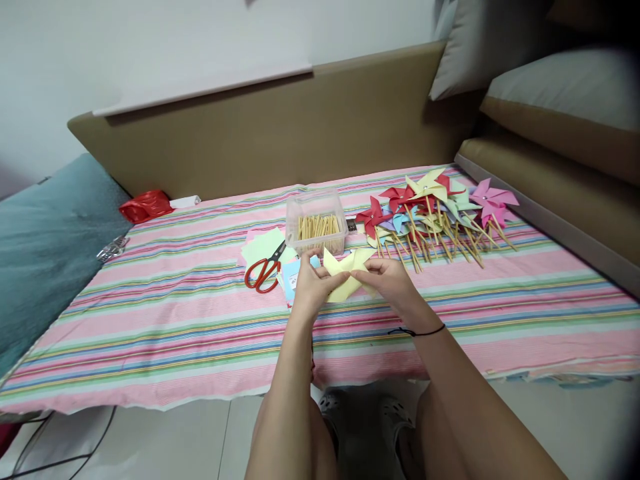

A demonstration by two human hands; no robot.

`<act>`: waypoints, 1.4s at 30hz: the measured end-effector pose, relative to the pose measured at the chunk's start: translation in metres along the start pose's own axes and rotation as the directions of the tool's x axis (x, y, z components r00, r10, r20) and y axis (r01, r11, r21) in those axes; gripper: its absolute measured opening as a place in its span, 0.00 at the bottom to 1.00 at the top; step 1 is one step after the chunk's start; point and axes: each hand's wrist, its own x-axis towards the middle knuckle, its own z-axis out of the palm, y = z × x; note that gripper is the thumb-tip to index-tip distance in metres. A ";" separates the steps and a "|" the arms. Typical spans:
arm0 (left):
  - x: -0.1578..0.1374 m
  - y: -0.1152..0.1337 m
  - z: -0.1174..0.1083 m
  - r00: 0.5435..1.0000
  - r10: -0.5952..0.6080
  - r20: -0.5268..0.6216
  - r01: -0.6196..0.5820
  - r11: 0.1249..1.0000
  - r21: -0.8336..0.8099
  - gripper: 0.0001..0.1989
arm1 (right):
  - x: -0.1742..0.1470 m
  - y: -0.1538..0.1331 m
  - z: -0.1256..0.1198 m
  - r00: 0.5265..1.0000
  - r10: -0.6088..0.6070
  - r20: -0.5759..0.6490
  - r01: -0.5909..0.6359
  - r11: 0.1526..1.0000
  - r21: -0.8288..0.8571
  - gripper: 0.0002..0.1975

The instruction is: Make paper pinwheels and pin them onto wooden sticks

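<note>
Between my two hands is a yellow paper pinwheel [343, 288], its blades partly folded in toward the middle. My left hand [314, 283] pinches it from the left, thumb near the centre. From the right, my right hand [387, 280] grips it with thumb and fingers closed, the thumb also near the centre. Just behind the hands stands a clear plastic box [295, 223] of short wooden sticks [318, 227]. Red-handled scissors [265, 272] lie left of my left hand, partly over light green paper sheets [263, 247]. A blue packet [290, 277] is partly hidden behind that hand.
Many finished pinwheels [425, 193] on sticks lie heaped at the right. A striped cloth [175, 320] covers the seat. A red plastic bag [146, 207], a white box [185, 201] and a shiny metallic bundle [113, 249] lie at the left. Cushions [565, 93] stand at the right.
</note>
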 end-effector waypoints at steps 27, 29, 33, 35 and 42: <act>0.003 0.011 -0.026 0.940 0.022 -0.342 -0.112 0.963 -0.246 0.34 | 0.039 0.053 -0.006 0.998 -0.053 0.044 0.063 0.448 -0.892 0.10; 0.002 0.011 -0.025 0.941 0.027 -0.337 -0.117 0.962 -0.248 0.34 | 0.039 0.052 -0.006 0.997 -0.063 0.035 0.059 0.440 -0.896 0.10; 0.002 0.010 -0.025 0.947 0.037 -0.320 -0.114 0.968 -0.223 0.35 | 0.037 0.041 -0.011 0.995 -0.099 0.011 0.060 0.497 -0.866 0.08; 0.002 0.009 -0.026 0.951 0.052 -0.304 -0.116 0.973 -0.197 0.36 | 0.034 0.033 -0.015 0.992 -0.127 -0.004 0.067 0.550 -0.832 0.06; 0.001 0.008 -0.022 0.962 0.093 -0.257 -0.131 0.982 -0.136 0.35 | 0.015 0.019 -0.021 0.976 -0.203 -0.081 0.128 0.831 -0.541 0.06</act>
